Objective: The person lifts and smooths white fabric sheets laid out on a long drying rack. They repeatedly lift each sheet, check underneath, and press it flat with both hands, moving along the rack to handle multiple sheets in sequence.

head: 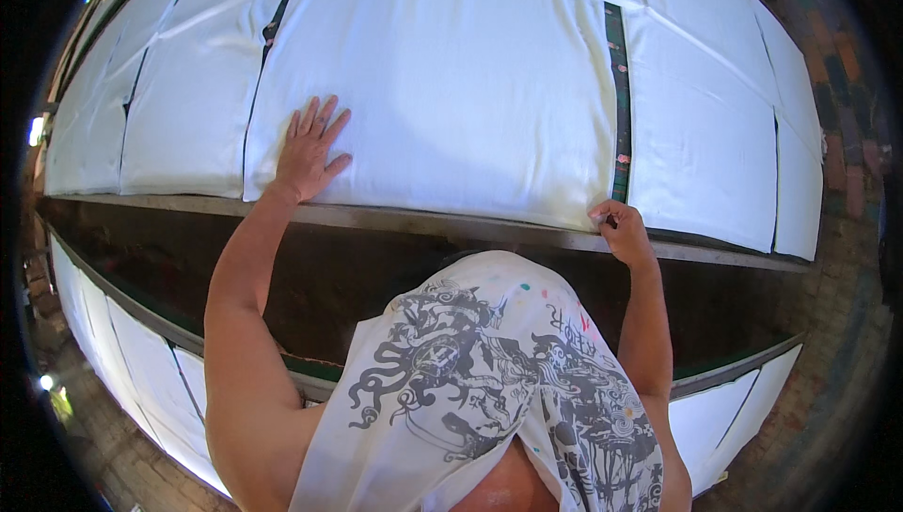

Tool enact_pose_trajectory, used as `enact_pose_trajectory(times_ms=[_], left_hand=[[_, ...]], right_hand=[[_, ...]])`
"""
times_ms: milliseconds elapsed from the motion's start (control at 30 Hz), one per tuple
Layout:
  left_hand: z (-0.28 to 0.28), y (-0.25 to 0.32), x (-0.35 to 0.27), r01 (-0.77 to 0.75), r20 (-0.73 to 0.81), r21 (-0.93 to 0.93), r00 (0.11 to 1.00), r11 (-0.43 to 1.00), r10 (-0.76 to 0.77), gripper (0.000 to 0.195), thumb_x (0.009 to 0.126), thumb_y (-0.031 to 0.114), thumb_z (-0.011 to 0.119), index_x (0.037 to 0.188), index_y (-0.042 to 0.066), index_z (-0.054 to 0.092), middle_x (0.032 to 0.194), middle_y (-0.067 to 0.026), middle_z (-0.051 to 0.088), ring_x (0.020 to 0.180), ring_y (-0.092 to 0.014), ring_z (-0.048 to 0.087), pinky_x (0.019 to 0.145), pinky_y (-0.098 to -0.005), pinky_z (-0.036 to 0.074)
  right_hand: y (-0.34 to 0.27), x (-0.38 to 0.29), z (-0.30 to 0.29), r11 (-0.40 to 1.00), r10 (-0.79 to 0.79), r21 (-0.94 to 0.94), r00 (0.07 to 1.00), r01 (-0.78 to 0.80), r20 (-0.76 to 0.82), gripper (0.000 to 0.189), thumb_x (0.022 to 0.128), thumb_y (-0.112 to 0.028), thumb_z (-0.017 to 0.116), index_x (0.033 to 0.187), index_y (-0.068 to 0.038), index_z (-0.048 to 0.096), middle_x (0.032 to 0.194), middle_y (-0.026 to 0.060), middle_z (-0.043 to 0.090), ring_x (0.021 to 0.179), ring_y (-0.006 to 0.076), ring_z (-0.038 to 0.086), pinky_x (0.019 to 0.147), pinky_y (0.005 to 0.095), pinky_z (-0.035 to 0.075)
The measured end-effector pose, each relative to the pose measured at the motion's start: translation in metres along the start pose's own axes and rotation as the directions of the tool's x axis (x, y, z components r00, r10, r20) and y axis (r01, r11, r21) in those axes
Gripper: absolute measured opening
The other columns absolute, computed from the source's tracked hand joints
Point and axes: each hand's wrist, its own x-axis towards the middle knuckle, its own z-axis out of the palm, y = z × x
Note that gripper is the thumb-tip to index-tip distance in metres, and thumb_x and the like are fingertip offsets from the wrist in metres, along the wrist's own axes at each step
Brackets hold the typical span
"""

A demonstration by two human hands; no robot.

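Note:
A large sheet of white fabric (pixel 451 89) lies over the long table in front of me, with faint wrinkles near its right edge. My left hand (pixel 314 149) rests flat on its lower left part, palm down and fingers spread. At the sheet's near right corner, my right hand (pixel 621 226) pinches the cloth between thumb and fingers, beside the table's edge. A narrow dark green gap (pixel 620 103) with small pinkish spots separates this sheet from another white fabric panel (pixel 698 131) on the right.
More white panels (pixel 190 110) lie to the left, with thin dark gaps between them. The table's metal edge rail (pixel 423 221) runs below the sheets. Behind me stands another long table bearing white cloth (pixel 141 343). A brick-paved floor (pixel 839 230) shows at the right.

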Motion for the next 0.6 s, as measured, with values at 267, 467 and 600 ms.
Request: enact_pose_trajectory(times_ms=[267,467,600], left_hand=[[-0.007,0.106,0.087,-0.062,-0.132,-0.176,0.99,0.982,0.039,0.088,0.103,0.058,0.069,0.175,0.018,0.038,0.185,-0.0168,0.026,0.171,-0.043,0.017,0.137,-0.066,0.011],[-0.013,0.256,0.147,-0.446,-0.127,-0.24,0.895,0.862,0.428,0.087,0.102,0.066,0.064,0.172,0.017,0.044,0.183,-0.0119,0.033,0.171,-0.04,0.022,0.138,-0.0636,0.013],[-0.013,0.288,0.139,-0.609,-0.141,-0.202,0.793,0.767,0.593,0.085,0.103,0.064,0.065,0.173,0.022,0.043,0.184,-0.0101,0.031,0.17,-0.04,0.022,0.137,-0.0651,0.017]], right_hand=[[0.002,0.003,0.005,0.997,-0.034,0.06,0.997,0.038,-0.072,0.008,0.097,-0.008,0.078,0.102,-0.004,0.081,0.089,0.0015,0.077,0.076,0.0091,0.063,0.072,0.0291,0.052],[0.003,-0.001,0.005,0.999,-0.013,0.041,0.995,0.017,-0.099,0.011,0.094,-0.005,0.076,0.104,-0.005,0.081,0.093,0.0008,0.077,0.077,0.0091,0.063,0.073,0.028,0.053],[-0.026,-0.013,0.008,0.999,0.008,-0.048,0.993,-0.014,-0.118,0.018,0.093,-0.005,0.073,0.109,-0.006,0.082,0.099,0.0033,0.079,0.081,0.0134,0.066,0.079,0.0305,0.056]])
